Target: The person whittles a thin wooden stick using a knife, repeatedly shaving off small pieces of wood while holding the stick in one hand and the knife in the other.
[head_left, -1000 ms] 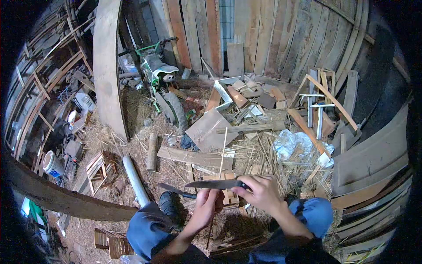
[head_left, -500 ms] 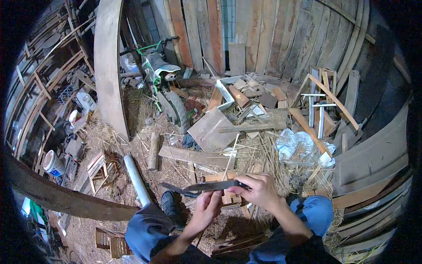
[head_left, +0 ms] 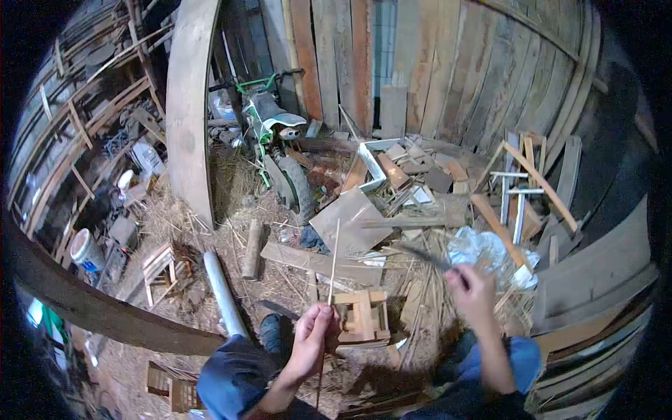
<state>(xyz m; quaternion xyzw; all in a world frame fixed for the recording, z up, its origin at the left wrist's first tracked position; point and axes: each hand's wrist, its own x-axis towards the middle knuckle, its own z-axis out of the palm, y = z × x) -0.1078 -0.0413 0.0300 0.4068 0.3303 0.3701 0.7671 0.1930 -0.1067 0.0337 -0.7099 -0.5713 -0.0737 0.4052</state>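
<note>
A thin pale stick (head_left: 336, 259) stands nearly upright in my left hand (head_left: 313, 334), whose fingers are closed round it at the lower centre. Out to the right, my right hand (head_left: 472, 290) grips a dark-bladed knife (head_left: 423, 256), its blade pointing up and left and blurred by motion. The blade is apart from the stick. Beside my left hand, a dark flat piece (head_left: 278, 309) shows in part; whether I hold it is unclear. Below and between the hands, a small wooden frame (head_left: 362, 318) lies on the ground.
A motorbike (head_left: 273, 126) leans near the back, beside a tall board (head_left: 189, 112). Scrap wood, a flat panel (head_left: 353, 220) and a plastic sheet (head_left: 478, 250) lie ahead. A white bucket (head_left: 87, 250) stands left. A pale pole (head_left: 224, 292) lies near my left leg.
My right hand has swung right with the knife, away from my left hand and the stick. My left hand has moved slightly left. The view has shifted a little.
</note>
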